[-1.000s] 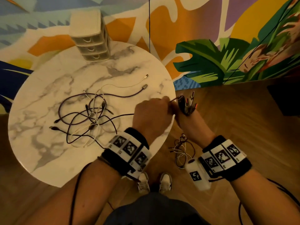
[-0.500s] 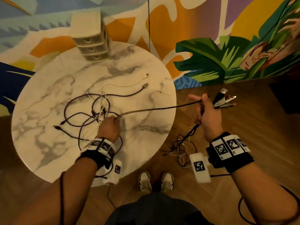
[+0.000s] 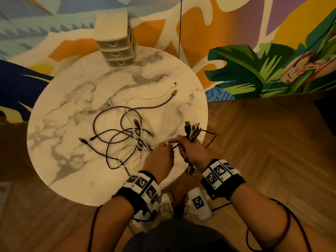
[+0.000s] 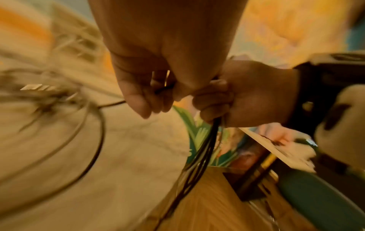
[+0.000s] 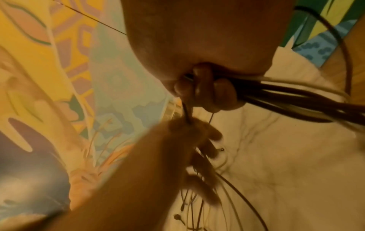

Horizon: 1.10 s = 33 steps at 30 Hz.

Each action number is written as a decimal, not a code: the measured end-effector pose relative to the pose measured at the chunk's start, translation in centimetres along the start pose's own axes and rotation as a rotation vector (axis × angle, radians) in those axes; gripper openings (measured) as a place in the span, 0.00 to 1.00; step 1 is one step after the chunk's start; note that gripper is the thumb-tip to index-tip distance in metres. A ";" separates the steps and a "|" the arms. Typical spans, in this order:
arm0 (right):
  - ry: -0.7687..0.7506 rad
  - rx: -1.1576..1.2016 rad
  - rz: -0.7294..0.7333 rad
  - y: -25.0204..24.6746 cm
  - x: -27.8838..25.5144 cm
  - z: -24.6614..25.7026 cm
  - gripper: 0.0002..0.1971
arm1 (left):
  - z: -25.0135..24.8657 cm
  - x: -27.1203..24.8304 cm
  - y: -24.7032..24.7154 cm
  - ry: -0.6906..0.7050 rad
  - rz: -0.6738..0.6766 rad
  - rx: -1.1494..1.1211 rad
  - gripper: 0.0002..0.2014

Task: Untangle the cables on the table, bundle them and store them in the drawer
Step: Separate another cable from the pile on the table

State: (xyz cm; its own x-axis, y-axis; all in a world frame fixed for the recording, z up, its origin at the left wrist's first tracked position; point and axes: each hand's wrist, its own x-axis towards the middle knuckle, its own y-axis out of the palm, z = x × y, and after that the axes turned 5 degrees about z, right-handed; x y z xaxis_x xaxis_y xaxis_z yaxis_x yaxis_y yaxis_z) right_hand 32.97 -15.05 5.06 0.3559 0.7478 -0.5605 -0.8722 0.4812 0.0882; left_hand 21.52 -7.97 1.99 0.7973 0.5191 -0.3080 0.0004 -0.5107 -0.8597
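Note:
A tangle of dark and white cables (image 3: 127, 135) lies in the middle of the round marble table (image 3: 72, 110). My right hand (image 3: 190, 151) grips a bundle of cables (image 3: 192, 131) at the table's right edge, plugs sticking up and strands (image 4: 203, 156) hanging below the fist (image 5: 205, 93). My left hand (image 3: 160, 157) is right beside it and pinches a dark cable (image 4: 98, 132) that runs back into the tangle. A small cream three-drawer unit (image 3: 116, 44) stands at the table's far edge, drawers closed.
A painted mural wall (image 3: 254, 51) rises behind the table. Wood floor (image 3: 263, 151) spreads to the right, and my shoes (image 3: 167, 204) show under the table's near edge. Bare marble lies left and near of the tangle.
My left hand came back from the tangle to the right hand, drawing the dark cable along. The right hand moved left to the table's edge, and the taut cable now hangs in a slack loop.

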 end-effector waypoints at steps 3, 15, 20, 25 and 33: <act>-0.086 0.043 -0.047 -0.9 -0.3 -0.1 0.21 | 4.7 0.0 1.8 -0.213 0.179 -0.036 0.13; -0.185 0.041 -0.187 -5.0 -1.2 -0.2 0.25 | 10.3 -0.1 -2.5 -0.254 0.104 0.151 0.12; -0.188 0.050 -0.198 -5.1 -1.5 0.4 0.25 | -1.0 0.5 -3.8 0.093 0.129 -0.108 0.15; -0.219 0.089 -0.297 -6.6 -3.4 1.0 0.25 | -9.5 2.3 -3.5 0.227 0.266 -0.154 0.12; -0.305 0.030 -0.586 -13.8 -7.1 -1.1 0.31 | -12.6 4.2 -1.9 0.230 0.300 -0.544 0.14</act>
State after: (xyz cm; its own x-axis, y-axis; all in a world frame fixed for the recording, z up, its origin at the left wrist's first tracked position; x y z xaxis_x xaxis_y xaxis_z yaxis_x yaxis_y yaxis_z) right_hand 42.11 -27.52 6.89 0.8515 0.4526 -0.2646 -0.4975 0.8569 -0.1352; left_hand 32.44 -13.46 7.41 0.9190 0.1710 -0.3553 0.0146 -0.9152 -0.4027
